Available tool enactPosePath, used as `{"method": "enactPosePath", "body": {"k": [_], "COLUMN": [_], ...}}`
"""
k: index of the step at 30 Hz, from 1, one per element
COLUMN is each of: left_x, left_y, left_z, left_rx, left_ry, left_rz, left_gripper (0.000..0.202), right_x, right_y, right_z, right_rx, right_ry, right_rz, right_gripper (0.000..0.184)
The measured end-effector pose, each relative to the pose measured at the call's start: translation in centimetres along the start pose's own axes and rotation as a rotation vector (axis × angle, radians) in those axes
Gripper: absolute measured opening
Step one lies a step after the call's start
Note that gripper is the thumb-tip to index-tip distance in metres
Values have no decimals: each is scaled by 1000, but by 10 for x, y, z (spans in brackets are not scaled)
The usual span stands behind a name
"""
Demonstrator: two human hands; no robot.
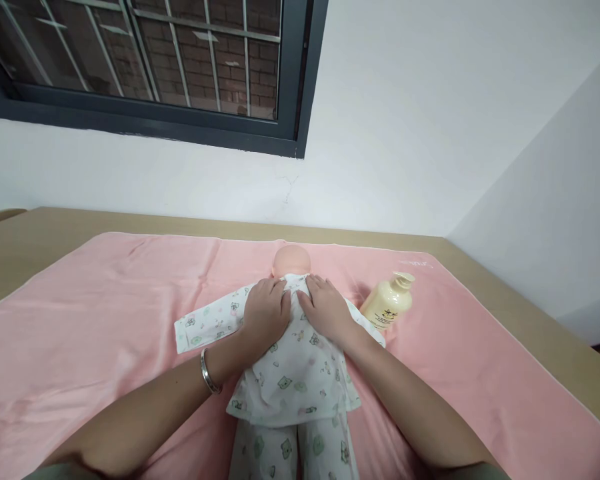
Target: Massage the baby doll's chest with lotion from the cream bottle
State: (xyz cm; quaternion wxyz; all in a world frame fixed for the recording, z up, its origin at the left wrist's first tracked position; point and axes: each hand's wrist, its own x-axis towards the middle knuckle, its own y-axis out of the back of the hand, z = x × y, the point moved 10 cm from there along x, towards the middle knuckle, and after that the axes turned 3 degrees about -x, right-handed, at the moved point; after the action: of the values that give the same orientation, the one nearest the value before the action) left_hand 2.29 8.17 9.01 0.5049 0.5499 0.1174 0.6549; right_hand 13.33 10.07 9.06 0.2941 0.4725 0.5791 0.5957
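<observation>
A baby doll point(300, 380) in white printed pyjamas lies stretched out, its bald head point(292, 260) pointing away from me. No facial features show on the head. Across the left shoulder area of the pyjama top rests my left hand point(267, 308), laid flat with nothing held; a silver bangle point(209, 372) is on that wrist. My right hand point(327, 308) lies flat on the opposite shoulder area, also holding nothing. The doll's left-side sleeve point(210, 323) stretches outward, while the other sleeve is partly hidden by my right forearm.
A pale yellow pump bottle point(389, 300) stands tilted in view beside the doll's right-side sleeve. Under everything is a pink cloth point(145, 287) on a wooden table point(35, 250). Behind are a white wall point(390, 133) and a dark-framed barred window point(300, 87).
</observation>
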Motion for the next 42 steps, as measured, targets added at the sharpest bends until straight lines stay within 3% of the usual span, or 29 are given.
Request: {"method": "enactPosePath", "body": {"k": [5,15,22,31,42], "left_x": [-1,6,-3,3,2], "left_y": [1,-10,5,-10,-13], "left_z": [-1,-10,5,-9,-12], "left_rx": [2,-87,-42,-71,-61], "left_ry": [23,63,-25,57,79], "left_rz": [8,-61,29,-44,-61], "left_gripper": [26,24,21,25,33], "right_x": [6,-14,5,-8,1], "right_y": [-5,7,-6,-2,-13], "right_z": [3,-16,6,-6,7], "right_rx": [13,-155,6,-52,71], "right_ry": [23,3,-24,-36,-44], "right_rz": [-11,42,-42,15,9], "right_gripper": [45,44,53,46,51]}}
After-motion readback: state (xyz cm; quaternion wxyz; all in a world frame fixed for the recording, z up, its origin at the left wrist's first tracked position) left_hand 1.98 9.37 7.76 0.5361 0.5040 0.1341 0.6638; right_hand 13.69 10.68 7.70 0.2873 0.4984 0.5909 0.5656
